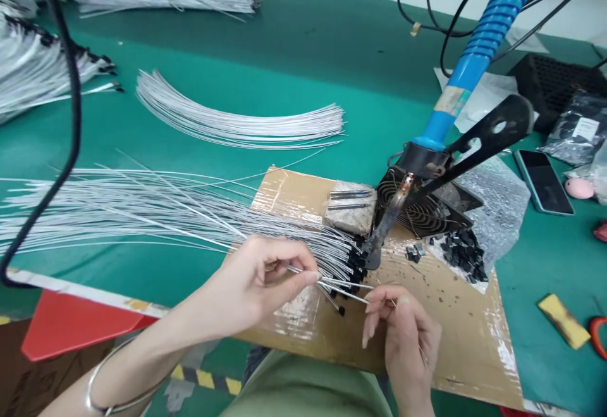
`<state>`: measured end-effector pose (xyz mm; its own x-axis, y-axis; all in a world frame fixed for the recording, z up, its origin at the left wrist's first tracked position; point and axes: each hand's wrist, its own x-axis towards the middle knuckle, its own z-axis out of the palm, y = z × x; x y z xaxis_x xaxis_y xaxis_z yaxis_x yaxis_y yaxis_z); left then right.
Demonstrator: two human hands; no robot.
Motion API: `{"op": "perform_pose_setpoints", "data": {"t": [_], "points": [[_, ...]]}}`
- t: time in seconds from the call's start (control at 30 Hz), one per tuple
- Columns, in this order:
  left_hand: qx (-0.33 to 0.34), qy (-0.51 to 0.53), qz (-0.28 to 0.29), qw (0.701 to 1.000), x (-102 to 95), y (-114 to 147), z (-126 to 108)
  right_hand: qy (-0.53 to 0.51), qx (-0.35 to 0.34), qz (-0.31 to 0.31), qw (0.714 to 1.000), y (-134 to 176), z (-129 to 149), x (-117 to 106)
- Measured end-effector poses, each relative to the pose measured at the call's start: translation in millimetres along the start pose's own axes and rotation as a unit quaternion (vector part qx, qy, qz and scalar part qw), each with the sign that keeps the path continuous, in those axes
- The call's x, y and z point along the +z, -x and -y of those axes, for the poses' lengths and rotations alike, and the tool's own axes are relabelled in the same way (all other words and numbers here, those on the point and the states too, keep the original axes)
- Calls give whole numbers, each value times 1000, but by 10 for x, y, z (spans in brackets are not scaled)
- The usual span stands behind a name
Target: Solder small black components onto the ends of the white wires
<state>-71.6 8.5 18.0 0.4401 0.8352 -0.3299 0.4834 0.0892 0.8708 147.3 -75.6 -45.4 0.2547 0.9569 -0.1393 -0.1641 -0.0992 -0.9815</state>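
Observation:
My left hand (279,278) is closed, pinching white cables (348,283) between thumb and forefinger. Their free ends reach right to my right hand (405,328), whose fingers are curled together. A thin strand of solder wire (423,355) shows along that palm; the fingertips partly hide it and the cable ends. Beneath my left hand lies a loose bundle of white cables (190,208), many tipped with black connectors (355,259). Just above the hands, a blue-handled soldering iron (478,50) is fixed with its tip (374,257) pointing down.
A cardboard sheet (465,354) covers the work spot. On it are a block with metal bars (351,207), a black fan (422,205) and small black parts (462,255). A phone (544,181) and yellow sponge (563,321) lie right. Another cable bundle (241,113) lies behind.

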Motion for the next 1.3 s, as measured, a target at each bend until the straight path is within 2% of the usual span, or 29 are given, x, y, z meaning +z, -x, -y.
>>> {"op": "perform_pose_setpoints", "data": {"t": [0.1, 0.17, 0.3, 0.5, 0.67, 0.77, 0.87, 0.93, 1.03, 1.13, 1.2, 1.3], "points": [[-20, 33, 13, 999, -3, -11, 26, 52, 19, 37, 998, -5, 61, -7], [-26, 43, 26, 998, -9, -14, 31, 67, 38, 29, 997, -7, 103, 27], [-26, 55, 44, 997, -35, -25, 24, 21, 70, 10, 997, -21, 159, 89], [-24, 26, 58, 998, -66, -33, 51, 53, 21, 52, 997, -74, 200, 57], [53, -92, -13, 994, 155, 23, 6, 117, -47, 73, 989, -103, 180, 33], [81, -100, -11, 992, 360, 22, -25, 130, -74, 66, 987, -102, 151, 33], [53, -46, -1, 998, 484, -34, -33, 129, -71, 56, 987, -91, 132, 32], [24, 22, 8, 999, 505, -85, -41, 107, -40, 45, 992, -83, 129, 33], [-13, 113, 5, 993, 483, -150, -72, 47, 26, -12, 998, -75, 133, 30], [-28, 141, -19, 989, 454, -177, -100, -26, 65, -61, 996, -80, 119, 2], [-30, 146, -32, 988, 445, -181, -101, -72, 64, -49, 994, -92, 88, -36], [-27, 158, -49, 986, 443, -187, -85, -90, 18, 9, 996, -119, 22, -87]]}}
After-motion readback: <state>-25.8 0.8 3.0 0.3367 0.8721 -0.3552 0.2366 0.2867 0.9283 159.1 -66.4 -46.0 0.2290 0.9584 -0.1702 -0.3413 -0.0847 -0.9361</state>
